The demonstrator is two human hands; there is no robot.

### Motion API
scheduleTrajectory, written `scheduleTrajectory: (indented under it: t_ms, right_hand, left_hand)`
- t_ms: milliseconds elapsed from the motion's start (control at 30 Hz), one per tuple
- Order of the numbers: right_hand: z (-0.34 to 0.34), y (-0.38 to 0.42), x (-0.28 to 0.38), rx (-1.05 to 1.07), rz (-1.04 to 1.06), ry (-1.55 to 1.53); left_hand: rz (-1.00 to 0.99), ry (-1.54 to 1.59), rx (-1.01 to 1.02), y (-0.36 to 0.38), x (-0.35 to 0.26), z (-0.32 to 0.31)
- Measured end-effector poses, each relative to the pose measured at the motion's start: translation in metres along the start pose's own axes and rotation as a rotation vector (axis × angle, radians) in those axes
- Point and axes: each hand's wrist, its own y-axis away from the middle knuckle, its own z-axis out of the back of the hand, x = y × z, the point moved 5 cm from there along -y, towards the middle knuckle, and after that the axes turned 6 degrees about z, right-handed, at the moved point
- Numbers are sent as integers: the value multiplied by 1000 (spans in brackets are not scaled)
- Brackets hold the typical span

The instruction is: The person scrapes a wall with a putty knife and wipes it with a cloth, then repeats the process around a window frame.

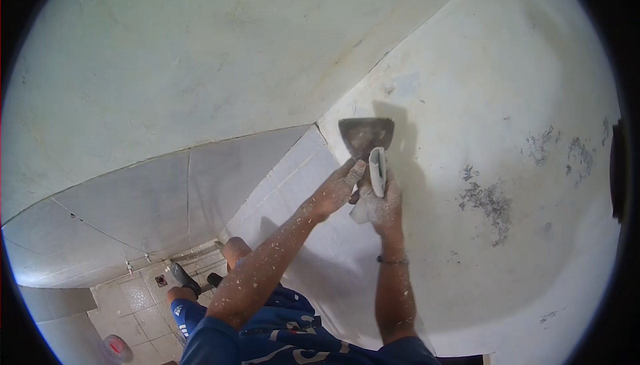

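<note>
My left hand point(337, 190), dusted with white specks, is closed at the handle of a putty knife point(367, 137). The knife's wide, dirty blade points up in front of the white wall, and its shadow falls just to the right. Close beside it, my right hand point(388, 208) is wrapped round a whitish, curved piece point(378, 172) with a rim like a folded edge; I cannot tell what it is. A pale flap point(362, 213) shows below the right fingers. Both hands nearly meet, and part of the knife handle is hidden between them.
The white wall point(453, 98) has grey, flaked patches point(490, 202) on the right. Grey tiles point(233, 165) run below a seam at the corner. Lower left, a foot in a dark shoe point(183, 277) stands on the tiled floor point(137, 302), near a container with something red point(117, 347).
</note>
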Motion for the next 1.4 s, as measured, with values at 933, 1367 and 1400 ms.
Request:
scheduleTrajectory:
  t_ms: [933,1367,1400]
  right_hand:
    - [-25,-101,90,402,807,2198]
    - [-39,-90,90,251,1053,2048]
    - [-33,-94,85,391,809,2081]
  left_hand:
    - [-985,-1714,-1463,122,-150,153]
    - [-1025,-1800,-1477,149,-134,170]
    - [-1030,-1820,-1491,149,-134,171]
